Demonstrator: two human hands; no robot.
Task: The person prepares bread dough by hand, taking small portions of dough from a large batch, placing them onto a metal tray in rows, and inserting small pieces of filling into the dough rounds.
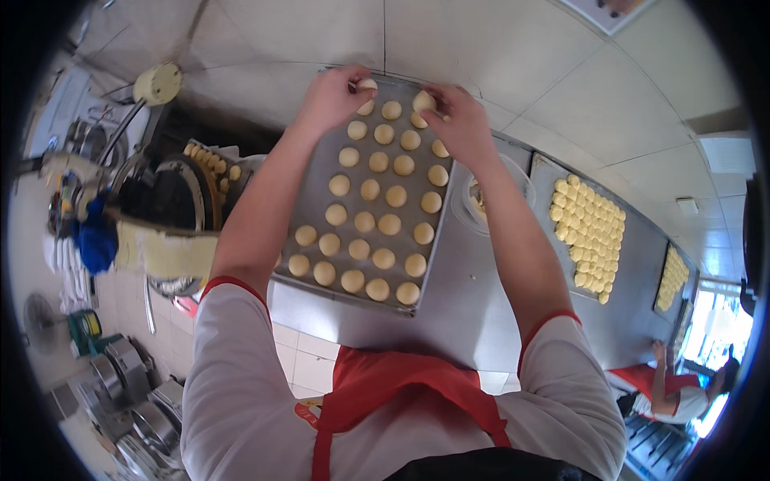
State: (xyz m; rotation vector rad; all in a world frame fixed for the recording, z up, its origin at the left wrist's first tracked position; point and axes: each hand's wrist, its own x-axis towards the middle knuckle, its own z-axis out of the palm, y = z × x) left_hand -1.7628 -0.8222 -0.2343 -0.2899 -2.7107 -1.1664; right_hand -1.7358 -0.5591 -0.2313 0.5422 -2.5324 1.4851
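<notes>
Both of my arms stretch forward over a metal baking tray (314, 200) set with round, pale yellow dough balls (370, 190) in loose rows. At the tray's far left corner, my left hand (335, 94) pinches a dough ball (367, 84) between thumb and fingers, just above another ball. My right hand (459, 120) grips a second dough ball (423, 101) near the far right corner, over a ball on the tray. Part of the tray's left side is hidden behind my left forearm.
Right of the tray, a clear round bowl (525, 186) stands partly behind my right forearm. Farther right on the metal table (465, 293) lies a tray (545, 172) of packed dough pieces. A machine (172, 196) stands left; a tiled wall (481, 48) rises behind. Another person (674, 397) works far right.
</notes>
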